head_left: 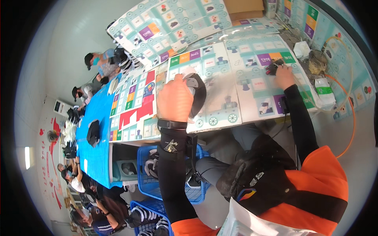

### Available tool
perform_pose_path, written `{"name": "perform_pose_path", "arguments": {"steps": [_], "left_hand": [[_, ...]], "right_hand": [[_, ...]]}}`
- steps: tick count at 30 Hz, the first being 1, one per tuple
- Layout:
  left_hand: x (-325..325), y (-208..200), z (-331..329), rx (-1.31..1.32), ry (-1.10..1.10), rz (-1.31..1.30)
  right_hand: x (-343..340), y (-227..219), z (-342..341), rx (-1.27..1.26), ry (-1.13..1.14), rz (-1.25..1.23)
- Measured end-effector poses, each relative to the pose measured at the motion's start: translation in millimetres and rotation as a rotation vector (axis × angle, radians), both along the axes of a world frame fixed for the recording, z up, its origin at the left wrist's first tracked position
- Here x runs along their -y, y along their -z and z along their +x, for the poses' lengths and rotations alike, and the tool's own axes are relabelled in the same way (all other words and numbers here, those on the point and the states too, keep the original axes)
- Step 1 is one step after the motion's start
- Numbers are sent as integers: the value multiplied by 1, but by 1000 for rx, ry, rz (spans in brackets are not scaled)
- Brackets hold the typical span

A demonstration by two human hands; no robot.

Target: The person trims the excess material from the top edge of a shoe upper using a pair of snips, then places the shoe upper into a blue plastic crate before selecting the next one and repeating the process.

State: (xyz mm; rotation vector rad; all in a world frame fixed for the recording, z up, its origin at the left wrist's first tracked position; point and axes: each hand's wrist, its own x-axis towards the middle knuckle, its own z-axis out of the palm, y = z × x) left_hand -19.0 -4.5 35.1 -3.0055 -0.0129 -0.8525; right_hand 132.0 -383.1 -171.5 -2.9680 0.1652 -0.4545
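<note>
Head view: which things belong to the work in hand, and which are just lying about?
In use:
dark item, maybe a shoe, in the left hand
small dark object at the right hand

Apparently lying about:
white-green packet
crumpled white bundle

Indoor light is bright, a white rectangular lamp point(27, 157) glowing at far left, with glare on the teal-and-white printed counter point(216, 92), the bare left hand point(176, 98) overexposed, and edges bowing toward a black rim.
</note>
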Motion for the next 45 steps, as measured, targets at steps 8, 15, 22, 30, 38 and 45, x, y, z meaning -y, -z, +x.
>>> {"name": "perform_pose_path", "arguments": {"steps": [8, 15, 22, 30, 38, 45], "left_hand": [[-16, 0, 13, -78, 283, -123], [-12, -33, -10, -12, 58, 7], [6, -3, 26, -60, 69, 9], [-14, -4, 11, -131, 103, -16], [-11, -14, -7, -125, 227, 45], [-12, -4, -14, -61, 179, 132]], "right_hand": [[7, 11, 24, 145, 66, 40], [-88, -100, -84, -304, -525, 1283], [-159, -106, -111, -558, -702, 949], [-196, -84, -117, -174, -811, 716], [-195, -82, -115, -178, -790, 666], [-202, -71, -114, -54, -794, 688]]}}
